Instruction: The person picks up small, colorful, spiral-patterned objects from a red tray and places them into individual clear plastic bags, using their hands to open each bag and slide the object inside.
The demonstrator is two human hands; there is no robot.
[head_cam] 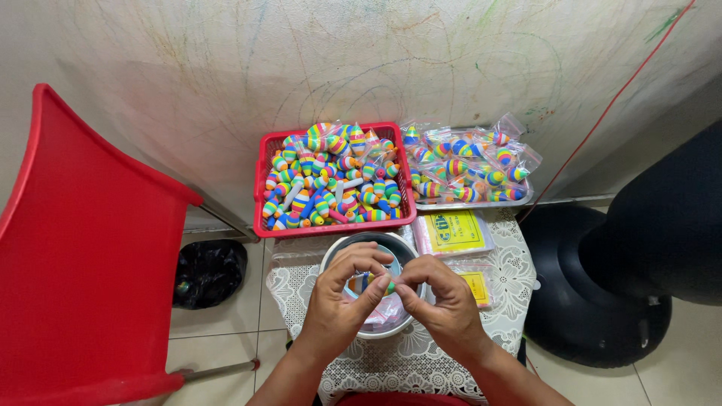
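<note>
Over bowl [331, 259], near of red basket [263, 180]: striped toy [374, 283] pinched between fingertips of left hand [338, 301] and right hand [444, 301], both closed on it; grip small, so likely slip down into bowl.

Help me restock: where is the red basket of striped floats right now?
In the head view, the red basket sits at the table's far edge against the wall, left of the metal tray of bagged floats and just beyond the bowl under both hands.

Toy [374, 283] mostly hidden between fingers [376, 289], bowl [353, 252] contents blocked by hands, chair [83, 248] cut off at left edge.
</note>
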